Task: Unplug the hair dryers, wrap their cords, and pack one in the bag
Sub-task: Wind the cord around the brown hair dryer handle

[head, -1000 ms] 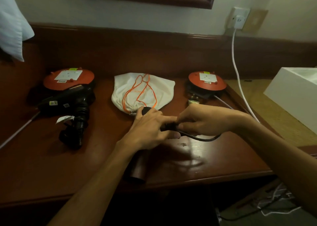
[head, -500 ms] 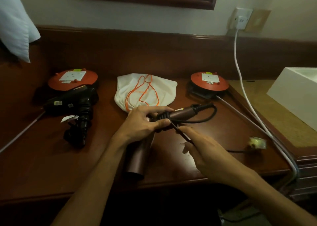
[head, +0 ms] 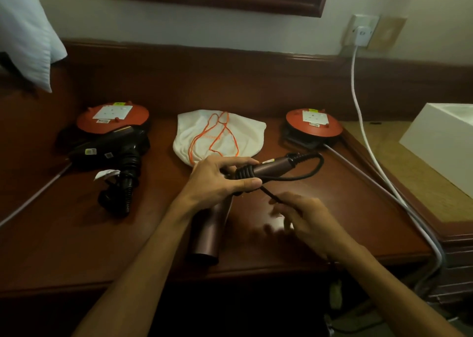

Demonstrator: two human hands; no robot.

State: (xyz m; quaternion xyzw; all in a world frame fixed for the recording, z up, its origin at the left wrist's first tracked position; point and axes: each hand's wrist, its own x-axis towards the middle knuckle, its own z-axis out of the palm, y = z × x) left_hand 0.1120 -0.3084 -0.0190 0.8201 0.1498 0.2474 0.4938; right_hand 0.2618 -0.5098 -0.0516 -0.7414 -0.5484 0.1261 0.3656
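On dim wooden desk [head: 76, 234], perhaps scuffed.

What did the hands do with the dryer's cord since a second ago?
The right hand came off the handle, toward the body, drawing the black cord taut. Coils now sit on the brown dryer, which the left hand still grips. Its plug left the desk. The black dryer and white bag stayed put.

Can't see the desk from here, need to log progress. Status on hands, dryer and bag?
Left hand clamps brown dryer, coils on handle. Right hand pulls black cord taut. White bag behind, nothing inside yet. Black dryer wrapped, left side. Nothing blocking.
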